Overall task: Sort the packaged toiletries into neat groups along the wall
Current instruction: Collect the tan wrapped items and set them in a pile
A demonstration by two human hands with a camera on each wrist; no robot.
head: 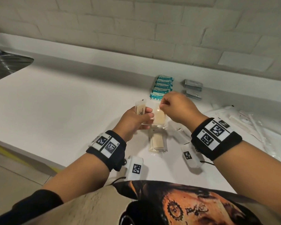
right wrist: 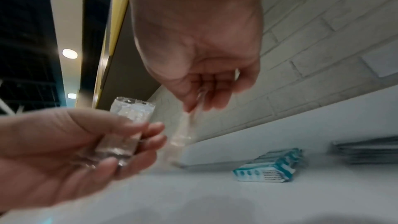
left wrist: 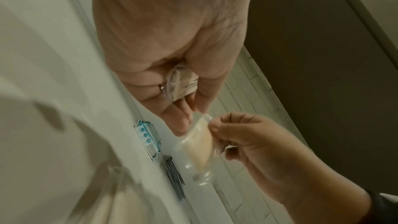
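On the white counter [head: 71,98], against the pale brick wall [head: 136,30], lies a row of teal-and-white flat packets [head: 162,86], and just to their right a small stack of grey flat packets [head: 192,88]. Farther right, a loose heap of long clear-wrapped white sticks [head: 243,120] sprawls near the counter's edge. At far left a steel sink [head: 5,65] cuts into the counter.

Above the counter, the left hand [head: 133,120] grips a clear sachet with a beige pad [head: 27,108] inside, its fingers [right wrist: 150,130] curled round it. The right hand [head: 175,108] pinches the top edge of a second clear beige-filled sachet [head: 159,117], which hangs down beside the left fingers. Below both hands, a small pile of the same clear sachets [head: 158,142] lies on the counter.
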